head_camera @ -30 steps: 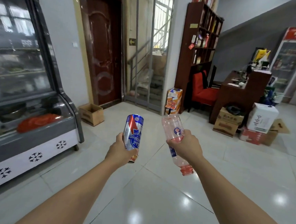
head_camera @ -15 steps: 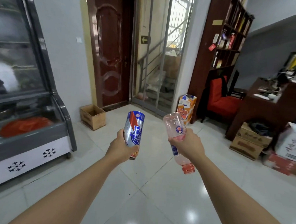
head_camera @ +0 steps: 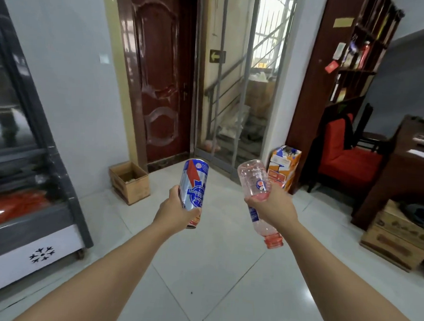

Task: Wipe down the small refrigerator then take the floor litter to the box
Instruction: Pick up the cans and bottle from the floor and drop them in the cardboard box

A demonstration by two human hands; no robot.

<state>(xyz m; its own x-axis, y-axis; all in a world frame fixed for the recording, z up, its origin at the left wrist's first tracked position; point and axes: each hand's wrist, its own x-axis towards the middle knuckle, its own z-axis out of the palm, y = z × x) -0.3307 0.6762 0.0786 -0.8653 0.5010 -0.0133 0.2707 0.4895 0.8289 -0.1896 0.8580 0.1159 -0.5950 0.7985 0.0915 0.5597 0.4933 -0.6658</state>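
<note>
My left hand (head_camera: 172,211) grips a silver, blue and red drink can (head_camera: 194,184), held upside down in front of me. My right hand (head_camera: 272,207) grips a clear pinkish plastic bottle (head_camera: 254,179), also inverted, with its red cap (head_camera: 273,241) pointing down at the floor. An open brown cardboard box (head_camera: 128,181) stands on the tiled floor ahead and to the left, against the wall beside the dark red door. The glass-fronted refrigerated display case (head_camera: 21,175) fills the left edge of the view.
An orange and white carton (head_camera: 283,165) stands by the white pillar. A red chair (head_camera: 346,157), a dark wooden desk (head_camera: 402,170) and stacked brown boxes (head_camera: 398,236) crowd the right. A bookshelf (head_camera: 354,57) rises behind. A metal gate (head_camera: 237,88) fronts the stairwell.
The view has advanced and turned left toward the door and the open box. Both hands still hold the can and the bottle out in front, in much the same pose.
</note>
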